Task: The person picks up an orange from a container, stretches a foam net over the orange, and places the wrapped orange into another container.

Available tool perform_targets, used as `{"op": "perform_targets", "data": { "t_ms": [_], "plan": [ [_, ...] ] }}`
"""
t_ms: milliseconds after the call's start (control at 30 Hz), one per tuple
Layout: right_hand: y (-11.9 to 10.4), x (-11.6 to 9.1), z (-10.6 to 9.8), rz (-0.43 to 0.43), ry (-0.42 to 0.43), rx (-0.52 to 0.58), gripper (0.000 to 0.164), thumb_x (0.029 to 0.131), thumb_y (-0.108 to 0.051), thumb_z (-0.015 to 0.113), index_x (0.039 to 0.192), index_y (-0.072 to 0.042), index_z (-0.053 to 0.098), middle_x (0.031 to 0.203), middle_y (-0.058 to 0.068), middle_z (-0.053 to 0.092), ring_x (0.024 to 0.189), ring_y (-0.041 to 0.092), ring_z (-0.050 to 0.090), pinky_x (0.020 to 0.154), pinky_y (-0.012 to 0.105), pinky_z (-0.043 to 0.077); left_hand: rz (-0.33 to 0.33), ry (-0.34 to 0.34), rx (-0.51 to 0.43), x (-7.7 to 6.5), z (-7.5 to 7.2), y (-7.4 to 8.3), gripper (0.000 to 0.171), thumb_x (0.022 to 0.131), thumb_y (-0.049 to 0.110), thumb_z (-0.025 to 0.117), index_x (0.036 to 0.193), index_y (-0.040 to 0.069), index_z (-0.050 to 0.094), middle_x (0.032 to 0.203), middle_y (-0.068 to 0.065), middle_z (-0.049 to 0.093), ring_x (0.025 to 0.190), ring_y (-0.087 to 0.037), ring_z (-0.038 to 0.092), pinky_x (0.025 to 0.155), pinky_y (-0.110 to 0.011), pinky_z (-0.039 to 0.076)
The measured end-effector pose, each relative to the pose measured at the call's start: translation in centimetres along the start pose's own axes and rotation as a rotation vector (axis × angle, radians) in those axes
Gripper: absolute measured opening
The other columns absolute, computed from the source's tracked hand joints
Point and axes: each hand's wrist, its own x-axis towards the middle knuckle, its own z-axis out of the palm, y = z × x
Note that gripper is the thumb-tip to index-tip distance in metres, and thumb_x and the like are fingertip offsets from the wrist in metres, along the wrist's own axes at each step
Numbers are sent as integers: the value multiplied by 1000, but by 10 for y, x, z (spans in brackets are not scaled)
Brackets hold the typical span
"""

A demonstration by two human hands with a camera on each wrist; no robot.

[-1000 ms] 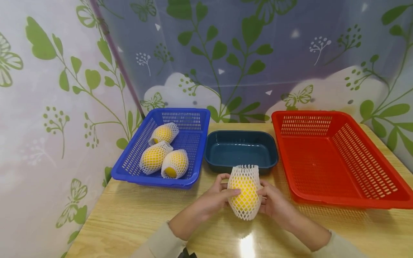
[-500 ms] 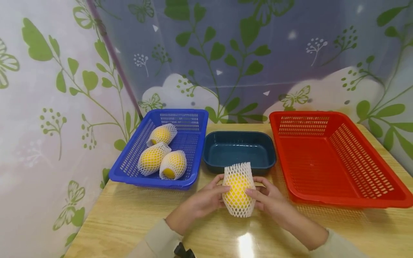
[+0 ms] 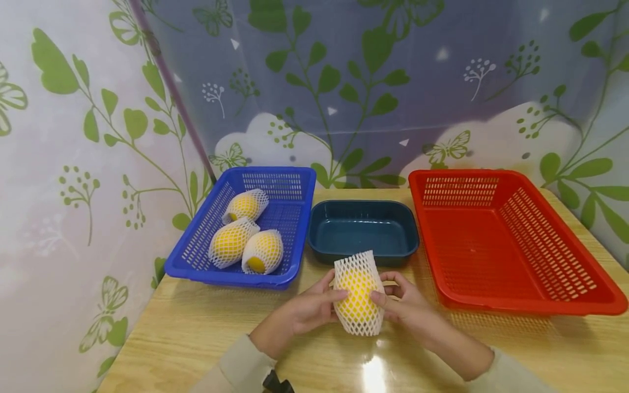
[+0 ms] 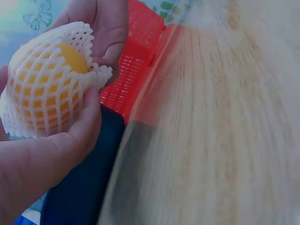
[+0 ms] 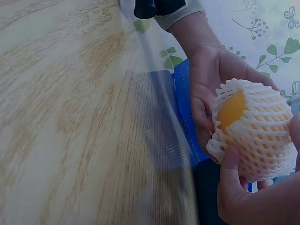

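A yellow fruit (image 3: pixel 358 297) in a white foam net sleeve is held between both hands, above the table in front of the green dish. My left hand (image 3: pixel 312 308) grips its left side, thumb on the front. From the right, my right hand (image 3: pixel 410 308) holds it, the thumb pressing the net near the middle. In the left wrist view, bare yellow skin of the fruit (image 4: pixel 72 58) shows through the sleeve's open end. The right wrist view also shows the fruit (image 5: pixel 258 131) with its net bunched at that end. Fingers behind the fruit are partly hidden.
At the left, a blue basket (image 3: pixel 295 240) holds three more netted yellow fruits (image 3: pixel 233 243). A dark green dish (image 3: pixel 363 234) stands in the middle, directly beyond the hands. To its right is a red basket (image 3: pixel 481 251). All stand on a wooden table (image 3: pixel 196 338) before a patterned curtain.
The fruit and both hands have shifted slightly left. The fruit's top now leans left, and the right thumb has moved onto its front. The whole scene has drifted a little with the head.
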Motion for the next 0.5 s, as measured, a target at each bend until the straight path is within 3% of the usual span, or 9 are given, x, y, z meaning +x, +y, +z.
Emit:
{"op": "perform_targets", "data": {
  "t_ms": [233,500],
  "plan": [
    [-6,1,5,-20,17,-40,56,91,-24,69,131,-2,37,118,18,49,94,20,57,81,30,52,29,68,63,0,9,5,76,92,14,58,151,23,11,134,-18,51,114,-28,58,98,-49,47],
    [-27,7,22,-119,-23,-55,55,92,-26,68,134,-2,41,122,20,50,101,23,57,88,37,53,173,126,164,-12,10,30,75,89,12,51,149,17,6,134,-18,44,107,-18,57,94,-36,48]
  ]
}}
